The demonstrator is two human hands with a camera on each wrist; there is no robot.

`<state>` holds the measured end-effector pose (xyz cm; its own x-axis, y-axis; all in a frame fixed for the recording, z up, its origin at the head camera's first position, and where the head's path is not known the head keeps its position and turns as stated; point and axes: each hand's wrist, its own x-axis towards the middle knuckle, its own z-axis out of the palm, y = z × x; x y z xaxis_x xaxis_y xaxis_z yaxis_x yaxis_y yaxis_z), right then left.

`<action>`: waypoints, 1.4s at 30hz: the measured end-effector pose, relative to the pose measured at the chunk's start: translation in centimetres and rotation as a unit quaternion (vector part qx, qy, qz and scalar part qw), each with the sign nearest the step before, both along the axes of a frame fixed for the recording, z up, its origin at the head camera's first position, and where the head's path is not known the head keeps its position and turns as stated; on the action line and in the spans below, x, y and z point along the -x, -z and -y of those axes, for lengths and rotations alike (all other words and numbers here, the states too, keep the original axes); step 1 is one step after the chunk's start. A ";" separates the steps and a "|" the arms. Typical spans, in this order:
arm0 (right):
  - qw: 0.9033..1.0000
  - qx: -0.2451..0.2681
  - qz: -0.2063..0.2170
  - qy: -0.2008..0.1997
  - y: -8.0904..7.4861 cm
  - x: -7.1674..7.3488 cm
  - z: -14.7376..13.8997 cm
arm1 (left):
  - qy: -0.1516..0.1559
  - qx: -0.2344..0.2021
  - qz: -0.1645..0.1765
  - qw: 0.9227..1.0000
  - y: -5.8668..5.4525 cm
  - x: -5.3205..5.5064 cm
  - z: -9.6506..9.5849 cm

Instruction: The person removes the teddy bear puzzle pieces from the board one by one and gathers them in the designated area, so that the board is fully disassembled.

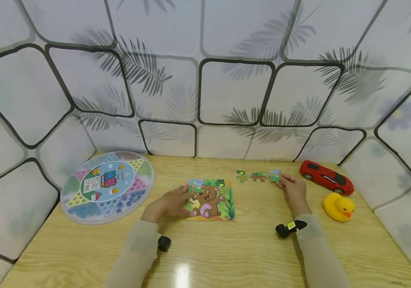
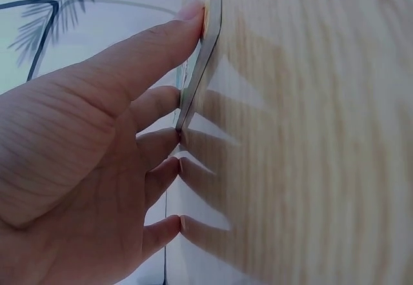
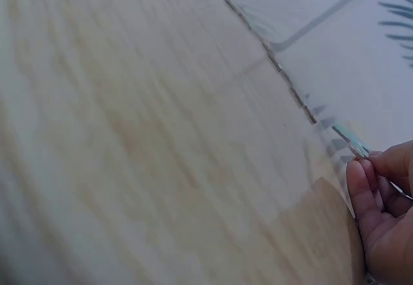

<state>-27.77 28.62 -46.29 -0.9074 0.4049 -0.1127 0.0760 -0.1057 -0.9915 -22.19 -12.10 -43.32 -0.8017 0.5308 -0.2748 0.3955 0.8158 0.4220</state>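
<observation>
A bear jigsaw puzzle (image 1: 209, 200) lies flat in the middle of the wooden table. My left hand (image 1: 174, 202) rests at its left edge; in the left wrist view the thumb (image 2: 164, 46) lies on the puzzle's edge and the other fingertips touch down beside it. My right hand (image 1: 293, 192) pinches a small puzzle piece (image 1: 274, 176) between thumb and fingers. In the right wrist view that piece (image 3: 350, 140) is tilted off the tabletop. To its left lie a brown-and-green piece (image 1: 257, 177) and a green piece (image 1: 241, 176) with a yellow spot.
A round Chinese checkers board (image 1: 108, 186) in clear packaging sits at the left. Toward the right are a red toy car (image 1: 325, 177) and a yellow rubber duck (image 1: 338, 207). Patterned cloth walls (image 1: 234, 92) stand along the back and sides.
</observation>
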 end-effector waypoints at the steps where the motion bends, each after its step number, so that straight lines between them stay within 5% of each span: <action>1: 1.000 -0.005 0.003 0.001 0.0 0.1 -0.1 | 0.001 0.000 0.001 1.000 0.0 0.0 0.0; 21: 0.992 -0.121 0.034 0.016 0.6 0.9 -0.4 | 0.004 0.003 0.001 1.000 0.1 0.2 -0.1; 42: 1.000 0.020 0.013 0.000 0.1 -0.4 -0.4 | 0.009 0.000 -0.007 1.000 0.0 0.2 -0.2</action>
<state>-27.40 29.03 -46.40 -0.9040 0.3990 -0.1533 0.1027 -0.1455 -0.9840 -22.36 -11.94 -43.27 -0.7957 0.5451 -0.2639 0.4160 0.8087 0.4159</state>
